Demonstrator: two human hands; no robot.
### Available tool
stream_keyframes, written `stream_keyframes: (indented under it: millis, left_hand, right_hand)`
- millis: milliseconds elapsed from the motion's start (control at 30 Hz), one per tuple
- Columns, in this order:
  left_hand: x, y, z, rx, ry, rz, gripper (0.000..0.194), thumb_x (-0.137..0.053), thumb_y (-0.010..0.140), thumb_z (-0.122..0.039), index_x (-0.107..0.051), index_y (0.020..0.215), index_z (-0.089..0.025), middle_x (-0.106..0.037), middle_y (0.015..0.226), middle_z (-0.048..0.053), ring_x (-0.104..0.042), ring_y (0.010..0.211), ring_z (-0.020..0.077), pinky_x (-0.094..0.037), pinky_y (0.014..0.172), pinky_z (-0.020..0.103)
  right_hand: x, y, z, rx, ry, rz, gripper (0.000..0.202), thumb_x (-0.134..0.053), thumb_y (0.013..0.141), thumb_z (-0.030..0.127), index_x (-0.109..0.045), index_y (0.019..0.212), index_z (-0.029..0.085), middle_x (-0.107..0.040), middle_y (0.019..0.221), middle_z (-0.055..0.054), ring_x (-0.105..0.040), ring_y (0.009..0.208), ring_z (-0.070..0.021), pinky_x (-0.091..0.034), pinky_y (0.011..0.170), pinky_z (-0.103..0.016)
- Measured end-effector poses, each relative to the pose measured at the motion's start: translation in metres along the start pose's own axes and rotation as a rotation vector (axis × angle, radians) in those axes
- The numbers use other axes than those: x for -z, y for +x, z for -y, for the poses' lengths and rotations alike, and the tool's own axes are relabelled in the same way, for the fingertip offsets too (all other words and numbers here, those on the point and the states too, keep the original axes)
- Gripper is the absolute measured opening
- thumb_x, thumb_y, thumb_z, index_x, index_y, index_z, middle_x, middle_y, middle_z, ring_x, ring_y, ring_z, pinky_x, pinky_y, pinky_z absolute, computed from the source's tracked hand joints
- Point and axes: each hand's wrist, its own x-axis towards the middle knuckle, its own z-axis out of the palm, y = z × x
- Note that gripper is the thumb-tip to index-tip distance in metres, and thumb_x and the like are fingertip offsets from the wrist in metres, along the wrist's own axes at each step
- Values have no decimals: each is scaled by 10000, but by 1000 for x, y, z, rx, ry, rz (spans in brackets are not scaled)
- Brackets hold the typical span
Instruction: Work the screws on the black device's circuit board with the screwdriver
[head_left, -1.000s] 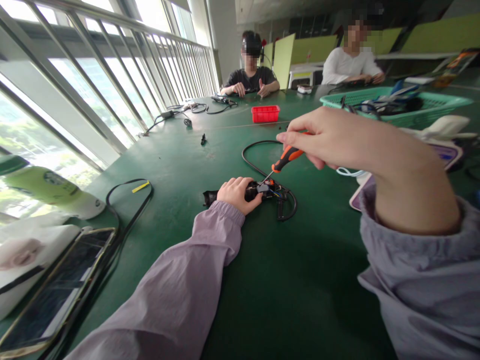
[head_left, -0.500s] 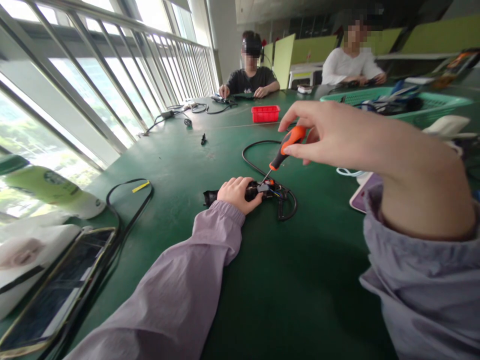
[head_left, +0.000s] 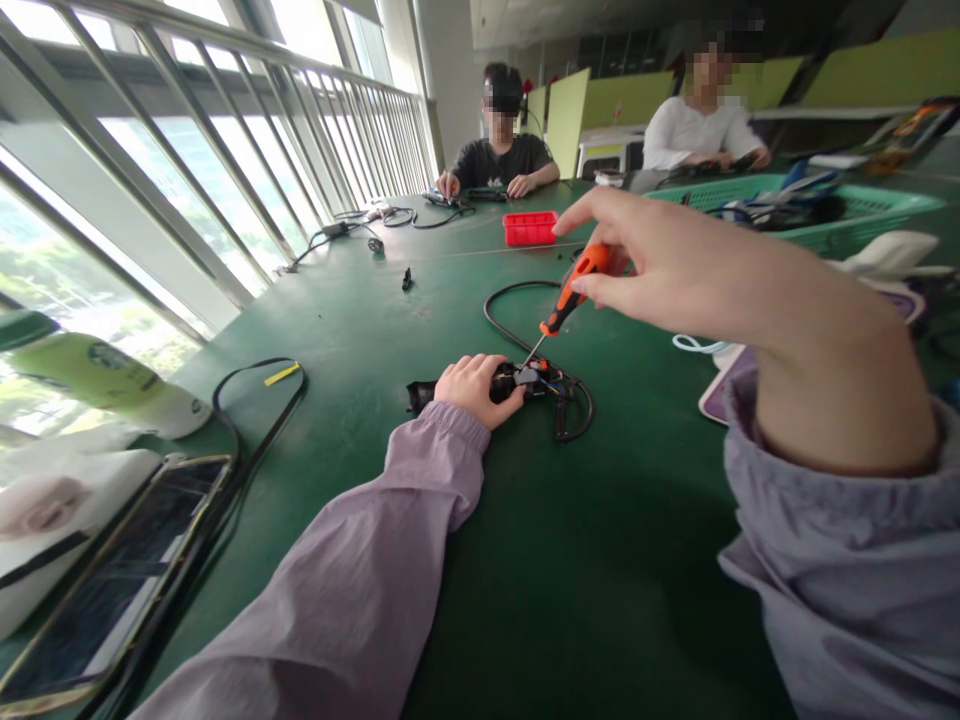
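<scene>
My left hand (head_left: 474, 388) is wrapped over a black corded device (head_left: 424, 395), pressing it to the green table. Its right end is opened, with a grey block (head_left: 527, 376), an orange part and thin coloured wires showing. My right hand (head_left: 630, 250) grips an orange-and-black screwdriver (head_left: 576, 285) by the handle, between thumb and fingers, with the index finger raised. The shaft slants down and left, its tip at the grey block beside my left thumb; exact contact is too small to make out. A black cord (head_left: 491, 300) loops behind the device.
A red basket (head_left: 529, 229) and a small black piece (head_left: 407, 279) lie beyond my hands. On the right are a green basket (head_left: 817, 235) and a purple-cased phone (head_left: 726, 385). A bottle (head_left: 97, 370) and a large phone (head_left: 112, 580) lie left. Two people sit across the table.
My right hand has shifted its fingers on the screwdriver handle, the index finger lifting away and the handle turning a little. My left hand and the device stay put.
</scene>
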Motion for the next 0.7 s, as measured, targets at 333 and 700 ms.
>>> stream_keyframes:
  millis: [333,700]
  left_hand:
    - [-1,0,0,-5,2,-4,425,-503,735,-480,-585,1046,-202,-655,948,42,-576,904,225,-448,810,344]
    - [-1,1,-1,-4,1,-8,419,-502,737,-480,-584,1046,-209,-654,961,36,-573,910,223,-443,819,337]
  right_hand:
    - [0,1,4,32,31,-34,334,-585,732,399,-557,1039,273,-630,792,-34,-559,656,-191,-368,567,-301]
    - [-5,1,2,-45,72,-59,449,-495,789,473,-445,1168,238,-645,791,-63,-546,557,-177,-346,526,-303]
